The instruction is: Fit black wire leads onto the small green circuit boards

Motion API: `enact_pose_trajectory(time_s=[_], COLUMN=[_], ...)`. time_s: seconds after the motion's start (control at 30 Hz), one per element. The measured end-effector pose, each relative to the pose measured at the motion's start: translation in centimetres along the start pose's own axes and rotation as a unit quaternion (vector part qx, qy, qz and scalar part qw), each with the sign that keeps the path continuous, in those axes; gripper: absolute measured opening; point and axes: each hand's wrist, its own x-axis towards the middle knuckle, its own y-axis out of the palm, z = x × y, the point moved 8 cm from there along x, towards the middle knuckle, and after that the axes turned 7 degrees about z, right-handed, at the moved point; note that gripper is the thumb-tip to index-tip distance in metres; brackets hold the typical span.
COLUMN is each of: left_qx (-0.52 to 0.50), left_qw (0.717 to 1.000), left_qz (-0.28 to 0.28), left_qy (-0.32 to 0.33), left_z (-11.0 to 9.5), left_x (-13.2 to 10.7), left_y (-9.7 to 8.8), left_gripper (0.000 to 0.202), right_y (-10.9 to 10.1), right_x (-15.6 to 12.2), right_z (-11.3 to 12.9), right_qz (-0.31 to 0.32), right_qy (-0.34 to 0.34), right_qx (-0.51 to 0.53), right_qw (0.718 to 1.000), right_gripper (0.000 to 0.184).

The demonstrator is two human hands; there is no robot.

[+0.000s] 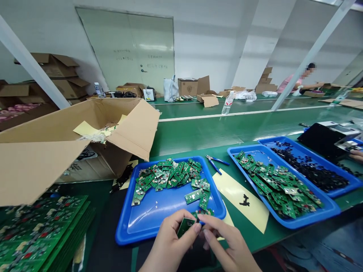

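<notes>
From where I stand, the left hand (171, 240) has a small green board (185, 226) pinched between thumb and fingers, held tilted just above the near edge of a blue tray (150, 221). The right hand (231, 241) is at the board's other end, thumb and forefinger drawn close together at its edge; whether they clasp something small there I can't tell, since the fingers cover it.

In the tray, more boards (170, 175) lie heaped along the far side, with a few spread down the right, near the hands. Just beyond its right rim sit blue-handled cutters (221, 162), and next to them a yellow sheet (229, 185) with a few black bits (244, 201) on it.

Further right, a second tray (317, 221) is piled with boards, and beside that a third tray (352, 189) holds loose black parts (312, 166). Somebody else's hand (356, 155) shows at the far right edge.

To the left, a stack of large green panels (53, 234) stands in front of an open carton (136, 130). Across the bench, a water bottle (227, 102) stands upright, and a person in pink (287, 82) is in the background
</notes>
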Motion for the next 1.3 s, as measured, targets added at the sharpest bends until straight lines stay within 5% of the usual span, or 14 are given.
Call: enact_pose_trajectory(time_s=[0.1,0.3,0.5,0.7,0.9,1.07,1.3], left_qx=[0.024,0.01,-0.024,-0.017,-0.126,-0.202,-0.134], left_qw=[1.0,0.997,0.999,0.999,0.988,0.978,0.988], left_qz=[-0.015,-0.077,-0.048,-0.02,-0.093,-0.038,-0.071], left_qy=[-0.007,-0.027,-0.011,-0.04,-0.02,-0.032,-0.017], left_z=[0.3,0.7,0.6,1.6,1.3,0.6,0.2], left_x=[-0.9,-3.0,-3.6,-3.2,-4.2,-4.8,-5.8], left_y=[0.1,-0.1,0.9,0.4,-0.8,1.8,1.6], left_gripper=[0.025,0.024,0.032,0.041,0.036,0.03,0.027], right_y=[-0.9,-5.0,-1.9,-1.8,-4.2,-1.6,-0.6], right_x=[-0.5,-1.8,-0.8,-1.5,-2.0,-1.1,-1.0], right_z=[-0.4,-0.1,4.0,3.6,5.6,8.3,8.9], right_qz=[-0.018,-0.167,-0.034,-0.076,-0.148,-0.085,-0.136], right_qy=[0.017,0.059,-0.064,-0.059,-0.079,-0.166,-0.177], right_qx=[-0.03,-0.117,-0.086,-0.16,-0.206,-0.154,-0.189], right_qw=[0.999,0.977,0.994,0.982,0.964,0.97,0.956], right_gripper=[0.034,0.034,0.016,0.018,0.01,0.013,0.014])
